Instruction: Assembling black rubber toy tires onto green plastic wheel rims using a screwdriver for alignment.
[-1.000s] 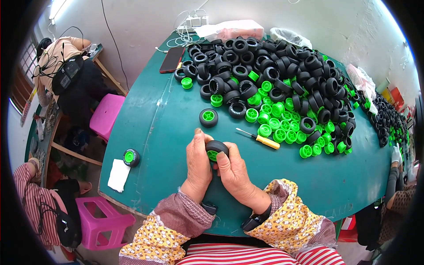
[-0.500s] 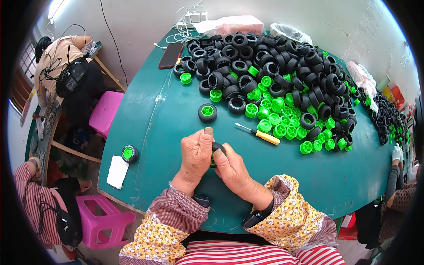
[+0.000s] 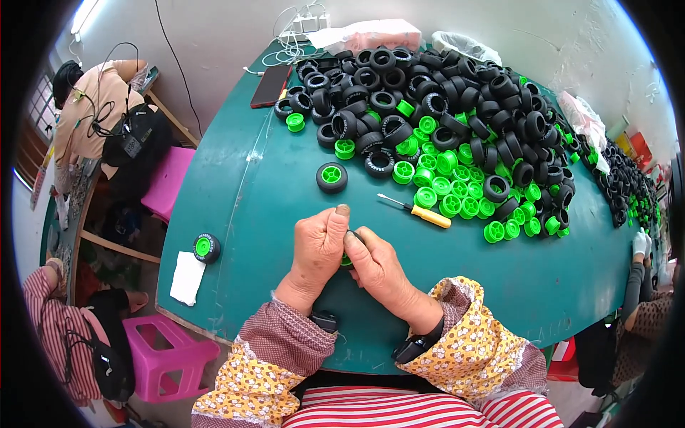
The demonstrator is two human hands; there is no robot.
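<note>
Wheel [image 3: 346,261], round black-edged green plastic, is squeezed by your left hand [image 3: 316,250] and right hand [image 3: 384,267] near the yellow-handled metal screwdriver [image 3: 430,217]

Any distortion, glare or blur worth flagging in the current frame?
Head view: fisheye distortion bends the edges of the green table, and the corners are black; head view, upper left: the tube light washes out to white; head view, centre: left hand and right hand look fairly sharp.
</note>
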